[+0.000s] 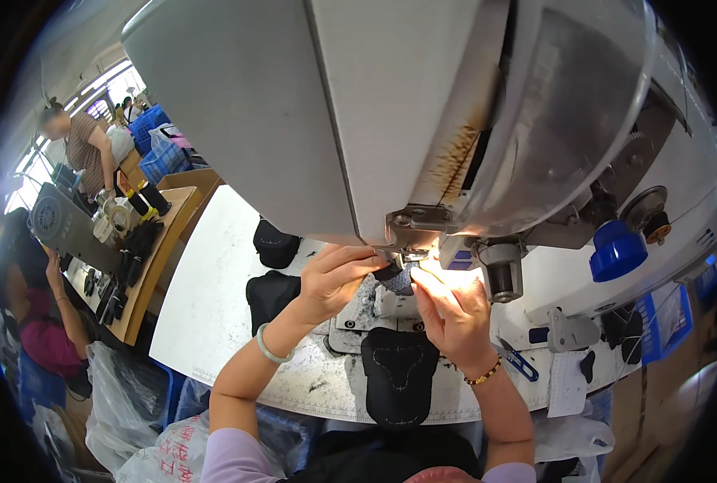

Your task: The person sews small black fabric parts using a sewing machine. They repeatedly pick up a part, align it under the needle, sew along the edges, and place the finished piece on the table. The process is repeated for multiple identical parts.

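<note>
We log the dark fabric piece [395,282] at 3 o'clock from our left hand [334,278], 10 o'clock from our right hand [457,312], both grips pinching it, long axis unclear.

white table [188,322] | black pieces [399,378] | blue snips [523,367] | white sheet [568,380] | dark specks [298,389]

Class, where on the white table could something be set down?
Widest bare patch: the white table, between its left edge and the black pieces. Crowded: under the machine, where left hand and right hand hold a grey piece; also rightward, with blue snips and white paper.
</note>
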A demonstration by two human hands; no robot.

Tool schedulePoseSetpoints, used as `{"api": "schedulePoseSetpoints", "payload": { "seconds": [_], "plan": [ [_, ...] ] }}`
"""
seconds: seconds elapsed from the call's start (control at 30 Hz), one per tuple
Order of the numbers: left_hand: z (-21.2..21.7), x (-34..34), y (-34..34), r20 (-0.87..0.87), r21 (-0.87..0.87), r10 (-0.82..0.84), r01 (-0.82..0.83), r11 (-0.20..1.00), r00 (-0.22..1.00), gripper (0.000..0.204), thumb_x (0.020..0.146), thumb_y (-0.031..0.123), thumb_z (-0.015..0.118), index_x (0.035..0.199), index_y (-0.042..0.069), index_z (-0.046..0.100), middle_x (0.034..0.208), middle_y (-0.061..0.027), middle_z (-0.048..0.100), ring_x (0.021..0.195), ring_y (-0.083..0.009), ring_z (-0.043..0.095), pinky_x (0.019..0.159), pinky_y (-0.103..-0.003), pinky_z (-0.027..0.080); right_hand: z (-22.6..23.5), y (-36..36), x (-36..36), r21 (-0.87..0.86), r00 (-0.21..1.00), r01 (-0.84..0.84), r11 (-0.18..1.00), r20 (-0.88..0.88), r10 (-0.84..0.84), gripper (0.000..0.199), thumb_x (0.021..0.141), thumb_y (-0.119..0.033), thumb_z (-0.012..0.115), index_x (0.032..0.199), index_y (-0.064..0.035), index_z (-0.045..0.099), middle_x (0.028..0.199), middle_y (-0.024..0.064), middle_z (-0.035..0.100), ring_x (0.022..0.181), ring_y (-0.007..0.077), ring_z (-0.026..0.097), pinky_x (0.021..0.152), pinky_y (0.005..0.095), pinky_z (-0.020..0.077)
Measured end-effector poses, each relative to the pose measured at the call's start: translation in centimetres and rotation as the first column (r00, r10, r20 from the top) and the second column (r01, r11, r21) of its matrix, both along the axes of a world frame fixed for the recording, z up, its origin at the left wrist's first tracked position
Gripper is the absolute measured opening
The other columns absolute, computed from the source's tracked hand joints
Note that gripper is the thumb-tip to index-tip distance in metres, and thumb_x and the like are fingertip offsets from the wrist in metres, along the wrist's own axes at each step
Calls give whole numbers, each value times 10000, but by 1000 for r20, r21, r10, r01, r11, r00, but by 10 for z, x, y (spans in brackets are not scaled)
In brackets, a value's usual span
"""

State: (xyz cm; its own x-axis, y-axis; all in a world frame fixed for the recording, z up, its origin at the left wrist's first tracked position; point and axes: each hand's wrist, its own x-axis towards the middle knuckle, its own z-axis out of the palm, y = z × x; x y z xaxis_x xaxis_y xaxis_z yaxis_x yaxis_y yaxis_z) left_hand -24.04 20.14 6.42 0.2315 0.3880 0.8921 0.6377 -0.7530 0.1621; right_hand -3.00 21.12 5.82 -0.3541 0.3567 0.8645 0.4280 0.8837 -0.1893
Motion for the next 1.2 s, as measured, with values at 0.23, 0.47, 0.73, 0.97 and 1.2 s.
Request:
{"api": "schedulePoseSetpoints", "payload": {
  "seconds": [0.23, 0.47, 0.73, 0.97, 1.2],
  "plan": [
    [25, 0, -12, -179, -18, -33, 30, 999, 983, 359, 614, -21, 652, 962, 60, 684, 961, -46, 662, 912, -217, 623, 739, -308, 501, -10, 13, 8, -56, 999, -51, 997, 0, 51, 224, 753, -141, 694, 976, -126, 677, 960, 52, 612, 888, 231, 574, 838, 408, 417],
    [32, 3, -17, -221, -40, -26, 17, 999, 975, 361, 613, -51, 634, 960, 43, 662, 981, -42, 639, 911, -209, 613, 759, -322, 506, -14, 4, 3, 166, 1000, -4, 986, -2, 4, 357, 727, -151, 747, 1067, -159, 638, 1013, -13, 546, 971, 171, 548, 816, 368, 442],
    [33, 7, -25, -300, -41, 35, -49, 998, 953, 365, 621, -67, 616, 973, 27, 612, 971, -60, 592, 848, -223, 574, 744, -337, 479, -13, -1, 2, 127, 993, 88, 988, 73, -97, 284, 732, -145, 736, 1004, -215, 692, 979, -59, 553, 923, 130, 550, 946, 364, 383],
    [26, 19, -30, -257, -20, 134, -144, 989, 957, 331, 617, -59, 607, 943, -9, 585, 895, -101, 550, 794, -256, 547, 706, -349, 458, -8, -1, 0, 115, 995, 95, 989, 11, -97, 295, 750, -140, 730, 1039, -155, 678, 968, -39, 616, 888, 128, 555, 885, 349, 377],
    [38, 39, -49, -479, 73, 328, -335, 939, 814, 310, 664, -39, 603, 973, -39, 586, 912, -102, 552, 796, -250, 542, 704, -335, 456, 3, 1, 2, 40, 998, 63, 997, -13, -63, 238, 791, -132, 695, 1026, -103, 671, 817, 10, 666, 867, 213, 593, 881, 359, 379]
  ]
}}
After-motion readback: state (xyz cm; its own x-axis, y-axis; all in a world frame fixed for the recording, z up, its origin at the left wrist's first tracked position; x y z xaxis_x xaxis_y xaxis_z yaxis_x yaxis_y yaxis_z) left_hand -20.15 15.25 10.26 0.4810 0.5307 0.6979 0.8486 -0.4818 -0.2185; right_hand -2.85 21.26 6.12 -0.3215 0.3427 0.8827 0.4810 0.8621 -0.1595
